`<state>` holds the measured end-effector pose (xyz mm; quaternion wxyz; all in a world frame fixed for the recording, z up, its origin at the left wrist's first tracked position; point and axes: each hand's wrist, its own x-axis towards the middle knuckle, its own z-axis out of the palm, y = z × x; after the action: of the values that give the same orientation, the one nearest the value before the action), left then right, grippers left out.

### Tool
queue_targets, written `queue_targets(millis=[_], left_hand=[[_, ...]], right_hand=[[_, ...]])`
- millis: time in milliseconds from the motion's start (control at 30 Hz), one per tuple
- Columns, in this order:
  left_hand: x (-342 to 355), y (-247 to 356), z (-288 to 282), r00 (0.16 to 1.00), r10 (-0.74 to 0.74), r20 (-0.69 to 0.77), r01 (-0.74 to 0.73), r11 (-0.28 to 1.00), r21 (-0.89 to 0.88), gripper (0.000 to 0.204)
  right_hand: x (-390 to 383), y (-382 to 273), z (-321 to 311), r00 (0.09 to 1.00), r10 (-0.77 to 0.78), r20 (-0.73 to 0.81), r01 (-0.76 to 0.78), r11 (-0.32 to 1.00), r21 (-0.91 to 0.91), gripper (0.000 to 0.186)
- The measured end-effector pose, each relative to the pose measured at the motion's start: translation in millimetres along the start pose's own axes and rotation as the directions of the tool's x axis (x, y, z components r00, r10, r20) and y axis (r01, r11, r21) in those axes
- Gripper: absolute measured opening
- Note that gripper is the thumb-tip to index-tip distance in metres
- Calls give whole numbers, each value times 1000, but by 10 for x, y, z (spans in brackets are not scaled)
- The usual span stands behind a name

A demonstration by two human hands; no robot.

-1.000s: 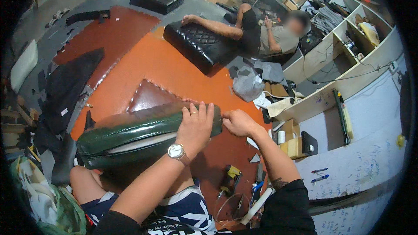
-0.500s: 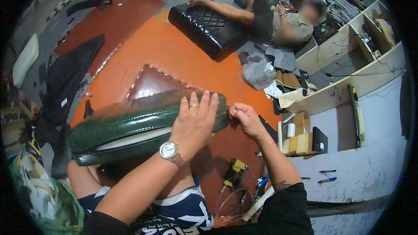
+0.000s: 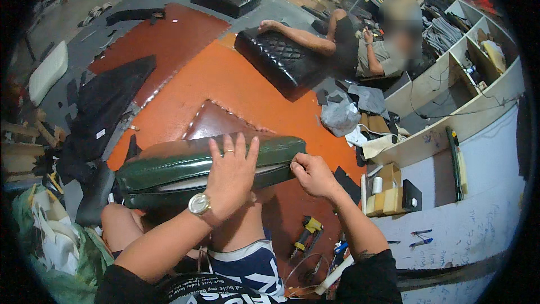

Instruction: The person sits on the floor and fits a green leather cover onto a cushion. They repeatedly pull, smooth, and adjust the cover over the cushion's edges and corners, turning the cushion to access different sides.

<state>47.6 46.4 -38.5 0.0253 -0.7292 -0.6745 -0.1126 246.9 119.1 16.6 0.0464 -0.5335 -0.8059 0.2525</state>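
A dark green, glossy cushion (image 3: pixel 163 161) lies across my lap, its long side facing me. Along that side the cover gapes in a slit, and white filling (image 3: pixel 185 184) shows through. My left hand (image 3: pixel 233 169) rests on the cushion right of its middle, fingers stretched and spread over the top, with a watch (image 3: pixel 199 204) on the wrist. At the cushion's right end, my right hand (image 3: pixel 313 174) is closed in a pinch by the end of the slit. What the pinch holds is hidden behind the fingers.
A yellow-and-black air tool (image 3: pixel 307 235) lies on the floor near my right knee. Cardboard and foam blocks (image 3: pixel 388 192) stand by the shelf unit (image 3: pixel 433 129) at right. Ahead, another person sits with a leg across a black quilted cushion (image 3: pixel 275 59). Black fabric (image 3: pixel 107 107) lies at left.
The view has tilted up and shifted left. My left hand has slid left along the cushion. My right hand stays pinched at the right end, now closer against the cover.
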Motion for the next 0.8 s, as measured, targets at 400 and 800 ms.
queue_targets(millis=[400,800], left_hand=[[-524,-647,-90,999,-23,26,23,1000,2,106],[-1495,-1769,-731,977,-181,116,191,978,-87,143]], right_hand=[[-122,-897,659,979,-139,-148,120,984,-132,25],[-433,-1307,892,942,-226,-246,254,964,85,27]])
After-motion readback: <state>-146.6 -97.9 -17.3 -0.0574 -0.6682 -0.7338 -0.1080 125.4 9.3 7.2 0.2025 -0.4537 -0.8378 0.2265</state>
